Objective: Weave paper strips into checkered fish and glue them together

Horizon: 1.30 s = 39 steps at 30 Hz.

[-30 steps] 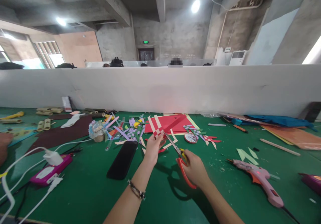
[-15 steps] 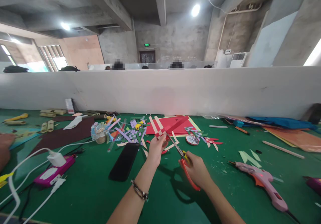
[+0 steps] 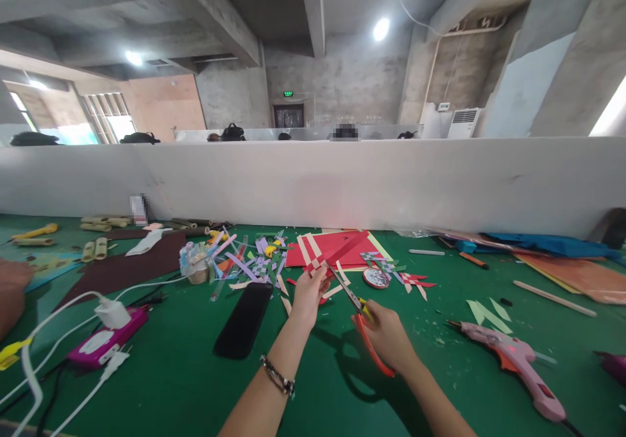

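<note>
Against woven paper strips (image 3: 313,259), steel scissors (image 3: 348,291)

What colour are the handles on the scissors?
The scissors have orange-red handles, clear in the head view.

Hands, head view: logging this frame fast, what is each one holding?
Left hand: closed on the woven paper strips.
Right hand: closed on the scissors.

The person, arms bare of sleeves, wears a dark bracelet (image 3: 278,377) flecked with pale beads on the wrist of the left hand (image 3: 308,293).
</note>
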### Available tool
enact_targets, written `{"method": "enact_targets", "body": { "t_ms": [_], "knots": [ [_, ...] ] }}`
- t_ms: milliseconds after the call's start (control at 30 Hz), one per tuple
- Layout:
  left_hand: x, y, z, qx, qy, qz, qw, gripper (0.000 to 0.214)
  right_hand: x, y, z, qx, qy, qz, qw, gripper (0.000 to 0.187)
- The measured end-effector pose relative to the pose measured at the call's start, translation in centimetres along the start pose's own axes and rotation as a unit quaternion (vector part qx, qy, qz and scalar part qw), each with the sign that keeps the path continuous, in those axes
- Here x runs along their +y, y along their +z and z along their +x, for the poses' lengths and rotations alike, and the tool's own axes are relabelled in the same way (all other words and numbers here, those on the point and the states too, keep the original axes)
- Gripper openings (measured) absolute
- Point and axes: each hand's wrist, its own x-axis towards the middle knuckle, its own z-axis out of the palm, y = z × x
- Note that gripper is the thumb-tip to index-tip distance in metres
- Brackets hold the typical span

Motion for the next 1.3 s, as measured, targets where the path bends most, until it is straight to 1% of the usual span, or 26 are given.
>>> {"method": "enact_targets", "body": {
  "t_ms": [233,500,700,800,933,1033,1100,1200,1300],
  "knots": [
    [-0.1,0.0,0.0,0.003,-0.003,-0.014,1.0,0.019,0.0,0.1,0.2,-0.014,0.007,0.032,0.999,0.034],
    [-0.1,0.0,0.0,0.014,-0.011,-0.02,1.0,0.017,0.0,0.2,0.1,-0.026,0.008,0.034,0.999,0.034],
    [-0.2,-0.1,-0.1,0.017,-0.011,-0.007,1.0,0.016,-0.3,0.1,0.0,-0.025,0.007,0.031,0.999,0.034],
    [-0.2,-0.1,-0.1,0.017,-0.001,0.011,1.0,0.017,-0.4,0.0,0.1,-0.025,0.001,0.041,0.999,0.033],
    [0.1,-0.3,0.1,0.013,0.035,0.047,0.998,0.02,-0.5,-0.1,0.0,-0.057,-0.02,0.058,0.996,0.03],
    [0.7,-0.6,0.4,0.01,0.075,0.086,0.993,0.02,-0.2,0.0,0.0,-0.074,-0.034,0.063,0.995,0.028],
    [1.3,-0.9,0.8,0.009,0.106,0.117,0.987,0.019,0.0,0.1,0.0,-0.081,-0.031,0.071,0.994,0.027],
    [2.5,-1.7,1.4,0.01,0.151,0.174,0.973,0.016,0.4,0.2,0.1,-0.077,-0.018,0.091,0.993,0.027],
    [3.8,-2.4,2.0,0.012,0.191,0.233,0.954,0.013,0.7,0.2,0.2,-0.06,-0.011,0.103,0.993,0.03]
  ]
}}
